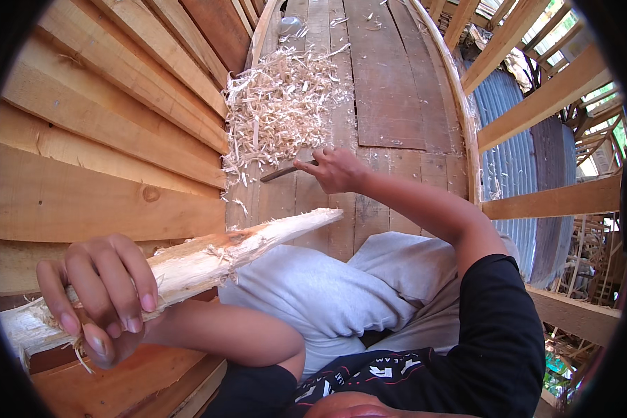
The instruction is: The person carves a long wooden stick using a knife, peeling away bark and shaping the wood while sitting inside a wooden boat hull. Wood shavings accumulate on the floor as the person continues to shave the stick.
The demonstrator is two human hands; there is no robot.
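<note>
My left hand (104,292) is wrapped round the thick end of a long, pale piece of wood (216,252). Its surface is rough and freshly shaved, with splinters and a brown patch along the upper side. The wood slants up and to the right across my lap, its narrow tip ending above my knee. Farther out, my right hand (336,171) is closed on a knife (277,174). The dark, narrow blade points left, apart from the wood and just above the floor boards. My fingers hide most of its handle.
A heap of wood shavings (279,104) covers the plank floor (390,83) ahead. Beyond it lies a small clear container (290,26). Overlapping boards (104,188) wall the left side. A slatted wooden railing (550,202) runs along the right, with corrugated metal sheet (505,139) outside.
</note>
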